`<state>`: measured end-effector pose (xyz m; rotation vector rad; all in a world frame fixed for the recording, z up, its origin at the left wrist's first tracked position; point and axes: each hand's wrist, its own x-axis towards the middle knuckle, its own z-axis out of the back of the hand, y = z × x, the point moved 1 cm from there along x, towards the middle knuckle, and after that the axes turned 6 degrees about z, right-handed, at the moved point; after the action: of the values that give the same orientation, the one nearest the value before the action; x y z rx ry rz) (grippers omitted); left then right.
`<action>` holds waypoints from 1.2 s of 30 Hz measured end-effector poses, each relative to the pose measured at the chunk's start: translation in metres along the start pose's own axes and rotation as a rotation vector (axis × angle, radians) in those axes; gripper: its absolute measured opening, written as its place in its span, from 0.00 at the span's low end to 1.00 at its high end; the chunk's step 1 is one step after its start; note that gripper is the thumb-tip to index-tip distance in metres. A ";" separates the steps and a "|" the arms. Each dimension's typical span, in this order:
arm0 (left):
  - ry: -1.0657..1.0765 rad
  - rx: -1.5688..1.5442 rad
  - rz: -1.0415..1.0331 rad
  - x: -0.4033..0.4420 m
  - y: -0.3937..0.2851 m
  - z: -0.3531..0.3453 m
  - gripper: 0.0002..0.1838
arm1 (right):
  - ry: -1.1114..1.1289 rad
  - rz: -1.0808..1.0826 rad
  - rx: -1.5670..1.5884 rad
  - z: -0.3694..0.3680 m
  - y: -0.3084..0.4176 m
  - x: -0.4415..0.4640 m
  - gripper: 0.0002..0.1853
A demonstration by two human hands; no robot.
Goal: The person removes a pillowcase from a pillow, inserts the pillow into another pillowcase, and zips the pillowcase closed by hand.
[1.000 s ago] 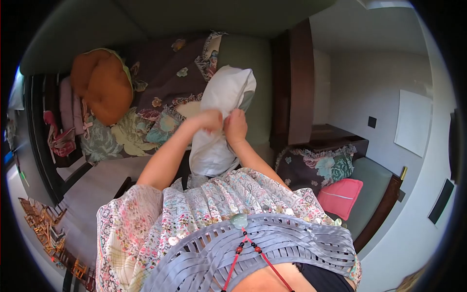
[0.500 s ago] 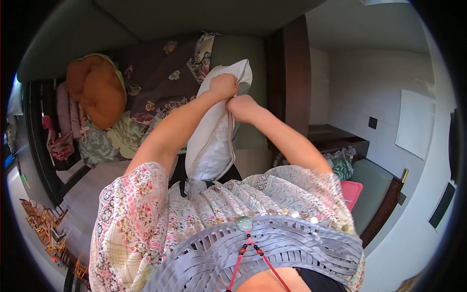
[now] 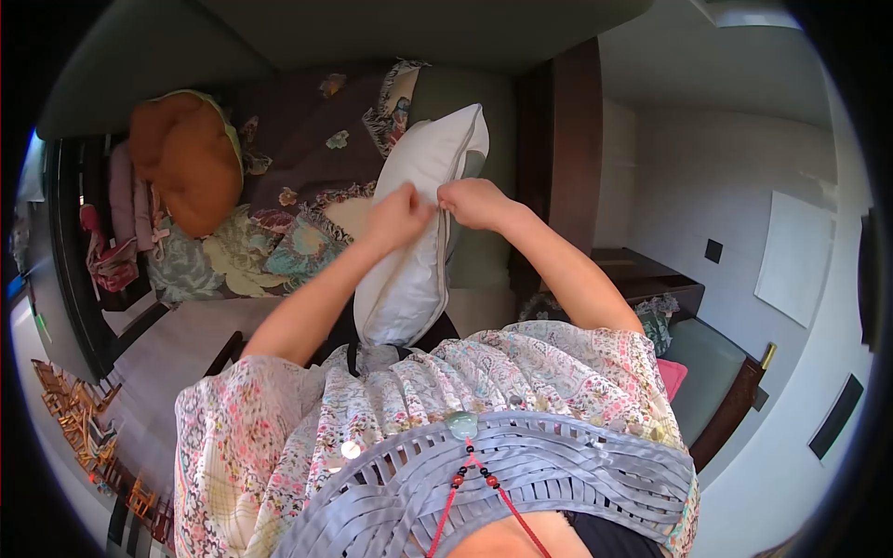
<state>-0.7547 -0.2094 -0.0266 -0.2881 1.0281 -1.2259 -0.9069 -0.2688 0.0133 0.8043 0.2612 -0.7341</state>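
A white cushion (image 3: 402,290) stands on its edge in front of my body, its zipped side toward me. Along that side a pale seam, which looks like a zip, runs from the far corner down to the near end. My right hand (image 3: 473,203) is closed in a pinch on the edge of the cushion cover, about midway along. Just left of it, my left hand (image 3: 402,219) is curled closed against the cushion's left face. Its fingertips are blurred, and what they hold cannot be made out. Greyish-green fabric shows on the cushion's right side.
Behind the cushion is a green sofa (image 3: 479,265) with a dark patterned, fringed throw (image 3: 302,139). An orange cushion (image 3: 186,163) lies at its left. A dark wooden armrest (image 3: 577,139) stands right. Wooden chairs (image 3: 79,414) show at lower left, a pink cushion (image 3: 672,377) at right.
My left hand has come down along the cushion toward my body, from above my right hand to beside it. My right hand keeps its pinch, shifted only slightly. The cushion stays upright.
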 end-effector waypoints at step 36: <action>-0.015 0.496 -0.266 0.083 -0.069 -0.006 0.12 | -0.068 0.026 0.045 -0.001 -0.005 -0.005 0.09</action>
<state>-0.8050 -0.3053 -0.0232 -0.0450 0.6548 -1.6717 -0.9138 -0.2677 0.0123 0.8228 0.1730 -0.7435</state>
